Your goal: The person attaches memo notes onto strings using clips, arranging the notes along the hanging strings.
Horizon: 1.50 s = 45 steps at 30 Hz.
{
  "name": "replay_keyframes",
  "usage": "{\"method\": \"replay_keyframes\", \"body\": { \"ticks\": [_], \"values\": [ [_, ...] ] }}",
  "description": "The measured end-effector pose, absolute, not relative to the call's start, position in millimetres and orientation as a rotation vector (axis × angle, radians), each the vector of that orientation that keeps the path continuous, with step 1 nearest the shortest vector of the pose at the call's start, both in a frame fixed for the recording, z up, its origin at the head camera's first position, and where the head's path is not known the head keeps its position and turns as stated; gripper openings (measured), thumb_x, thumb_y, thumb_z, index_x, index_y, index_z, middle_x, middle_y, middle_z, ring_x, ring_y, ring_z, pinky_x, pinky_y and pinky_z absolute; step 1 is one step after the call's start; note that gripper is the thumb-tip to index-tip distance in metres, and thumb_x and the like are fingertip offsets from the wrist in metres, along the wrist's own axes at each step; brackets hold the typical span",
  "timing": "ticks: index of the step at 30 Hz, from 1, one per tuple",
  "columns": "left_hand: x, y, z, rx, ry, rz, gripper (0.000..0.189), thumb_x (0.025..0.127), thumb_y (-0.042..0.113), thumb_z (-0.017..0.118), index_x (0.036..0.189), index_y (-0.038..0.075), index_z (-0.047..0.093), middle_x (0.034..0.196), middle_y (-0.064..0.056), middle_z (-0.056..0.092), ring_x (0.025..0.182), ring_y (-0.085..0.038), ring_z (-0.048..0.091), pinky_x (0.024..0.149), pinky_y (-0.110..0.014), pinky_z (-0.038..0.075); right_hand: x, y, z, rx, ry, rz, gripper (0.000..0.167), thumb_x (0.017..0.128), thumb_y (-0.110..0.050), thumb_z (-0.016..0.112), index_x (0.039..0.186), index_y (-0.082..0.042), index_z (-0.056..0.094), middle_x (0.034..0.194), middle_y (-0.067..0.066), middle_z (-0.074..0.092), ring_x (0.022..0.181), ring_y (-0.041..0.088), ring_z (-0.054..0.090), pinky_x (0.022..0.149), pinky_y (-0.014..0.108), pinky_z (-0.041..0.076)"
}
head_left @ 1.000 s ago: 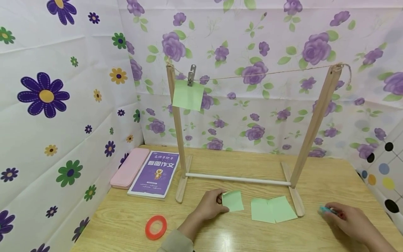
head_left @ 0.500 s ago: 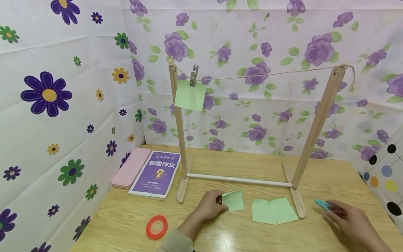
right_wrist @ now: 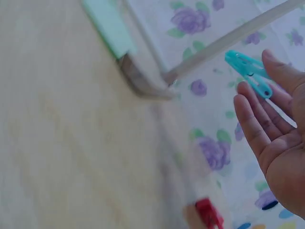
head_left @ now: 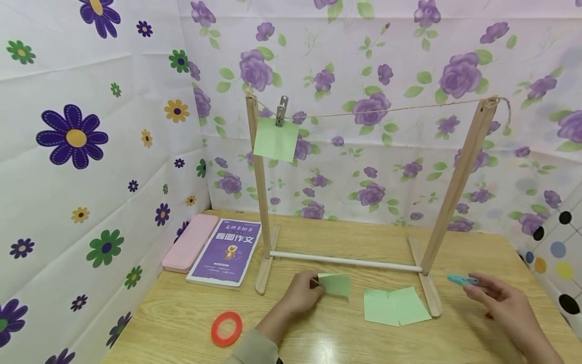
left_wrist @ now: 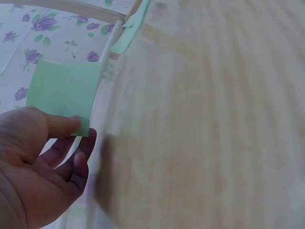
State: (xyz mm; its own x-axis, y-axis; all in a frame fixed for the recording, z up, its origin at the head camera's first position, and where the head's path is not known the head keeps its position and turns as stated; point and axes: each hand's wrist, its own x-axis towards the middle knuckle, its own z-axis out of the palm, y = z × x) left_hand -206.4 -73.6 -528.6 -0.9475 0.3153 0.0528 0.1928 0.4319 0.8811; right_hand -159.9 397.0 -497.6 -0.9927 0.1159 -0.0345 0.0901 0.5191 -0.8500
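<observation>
My left hand pinches a green sticky note by its edge. In the left wrist view the thumb lies over one corner of the sheet. My right hand holds a light blue clothespin between thumb and fingers, its tip pointing left. Two more green sticky notes lie side by side on the table between the hands. Another green sticky note hangs from a string under a metal clip. A red clip lies on the table below the right hand.
The string runs between two wooden posts, joined low down by a white rod. To the left are a purple book, a pink case and a red tape roll. Flowered cloth hangs behind the table.
My right hand has moved up a little with the blue clothespin, which now shows more fully and points left. My left hand has raised and tilted its sticky note slightly.
</observation>
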Motion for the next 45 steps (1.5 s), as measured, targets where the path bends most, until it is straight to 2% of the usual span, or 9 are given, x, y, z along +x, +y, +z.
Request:
{"method": "replay_keyframes", "body": {
  "ticks": [5,9,13,17,21,27,33,37,45],
  "values": [
    [-212,-76,-511,0.333,2.514,1.714,0.015,0.099,0.005,0.063,0.112,0.005,0.070,0.101,-0.004,0.067,0.091,-0.021,0.068,0.076,-0.030,0.061,-166,385,-487,-0.054,-2.336,1.883,0.033,0.096,-0.018,0.073,0.129,-0.014,0.068,0.096,-0.012,0.074,0.084,0.007,0.072,0.072,0.013,0.059],
    [-218,-77,-489,0.303,2.517,1.835,0.018,0.100,0.004,0.061,0.116,0.004,0.069,0.105,-0.006,0.067,0.095,-0.025,0.068,0.073,-0.028,0.061,-173,372,-476,0.124,-2.001,2.139,0.028,0.095,0.002,0.068,0.122,-0.008,0.071,0.098,-0.006,0.076,0.082,0.009,0.073,0.076,0.018,0.061],
    [-225,-78,-465,0.284,2.538,1.918,0.012,0.102,0.006,0.059,0.109,0.005,0.069,0.099,-0.007,0.066,0.084,-0.022,0.061,0.061,-0.023,0.053,-180,356,-462,0.270,-1.835,2.193,0.030,0.095,0.012,0.062,0.122,0.001,0.069,0.100,-0.002,0.075,0.082,0.010,0.071,0.072,0.020,0.062],
    [-229,-76,-443,0.309,2.458,2.027,0.017,0.105,0.007,0.053,0.118,0.004,0.064,0.108,-0.011,0.063,0.083,-0.024,0.066,0.059,-0.020,0.055,-187,341,-444,0.474,-1.690,2.209,0.030,0.097,0.018,0.052,0.125,0.011,0.063,0.094,0.003,0.074,0.077,0.013,0.068,0.068,0.020,0.060],
    [-234,-73,-428,0.354,2.399,2.112,0.026,0.105,0.005,0.051,0.130,0.002,0.058,0.120,-0.015,0.059,0.091,-0.027,0.073,0.067,-0.022,0.062,-192,327,-424,0.642,-1.587,2.208,0.030,0.098,0.020,0.048,0.124,0.016,0.061,0.093,0.007,0.073,0.073,0.014,0.067,0.066,0.020,0.060],
    [-238,-70,-416,0.275,2.297,2.270,0.031,0.097,0.004,0.067,0.126,-0.002,0.060,0.118,-0.015,0.059,0.097,-0.026,0.072,0.086,-0.028,0.062,-202,307,-399,0.772,-1.620,2.128,0.033,0.093,0.024,0.052,0.124,0.017,0.060,0.108,0.007,0.074,0.080,0.014,0.070,0.063,0.020,0.059],
    [-240,-69,-409,0.150,2.206,2.404,0.035,0.090,0.011,0.079,0.120,-0.003,0.066,0.113,-0.014,0.066,0.095,-0.022,0.073,0.088,-0.029,0.061,-209,291,-383,0.849,-1.567,2.179,0.033,0.093,0.021,0.056,0.124,0.014,0.063,0.102,0.009,0.074,0.085,0.014,0.068,0.071,0.020,0.061],
    [-243,-68,-403,0.094,2.129,2.498,0.026,0.092,0.007,0.076,0.115,-0.004,0.069,0.110,-0.015,0.068,0.094,-0.024,0.074,0.088,-0.029,0.061,-214,279,-370,0.995,-1.362,2.361,0.032,0.094,0.020,0.055,0.125,0.017,0.061,0.102,0.016,0.071,0.087,0.019,0.068,0.073,0.023,0.061],
    [-242,-66,-389,0.066,2.053,2.572,0.023,0.094,0.002,0.071,0.117,-0.004,0.069,0.109,-0.014,0.068,0.097,-0.028,0.073,0.089,-0.028,0.061,-221,255,-339,0.978,-1.300,2.440,0.021,0.097,0.011,0.058,0.115,0.011,0.069,0.105,0.015,0.073,0.080,0.018,0.067,0.071,0.022,0.060]
  ]
}}
